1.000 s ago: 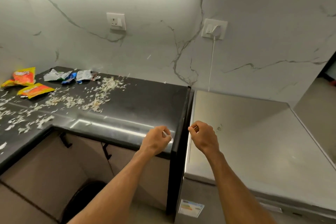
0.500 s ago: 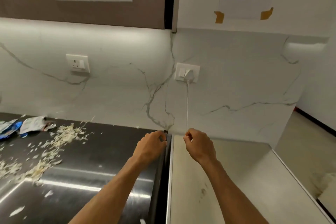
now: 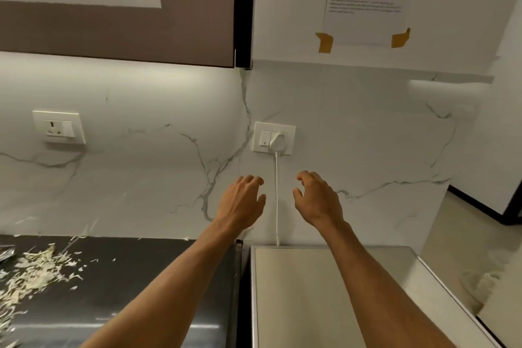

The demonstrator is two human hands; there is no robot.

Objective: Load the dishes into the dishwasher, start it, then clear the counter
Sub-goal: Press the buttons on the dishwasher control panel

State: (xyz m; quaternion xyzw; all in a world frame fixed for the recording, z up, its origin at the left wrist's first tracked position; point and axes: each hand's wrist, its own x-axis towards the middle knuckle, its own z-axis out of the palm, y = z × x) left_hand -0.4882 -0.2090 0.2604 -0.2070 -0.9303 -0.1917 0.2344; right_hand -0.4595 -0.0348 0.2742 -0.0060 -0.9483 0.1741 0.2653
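Both hands hold nothing: the left hand (image 3: 243,200) and the right hand (image 3: 316,200) have fingers loosely bent, and the white cord (image 3: 277,206) hangs between them, untouched. A moment ago they were low, at the gap between the black counter (image 3: 141,277) and the grey dishwasher (image 3: 305,291); now they are up by the wall (image 3: 141,178), under the plug (image 3: 278,141). White scraps (image 3: 36,271) lie on the counter's left side.

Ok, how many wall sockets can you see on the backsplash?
2. One socket plate is on the left, above the black counter, nothing plugged in. The other socket plate is near the middle, with a white plug and cord in it. More may lie outside the frame.
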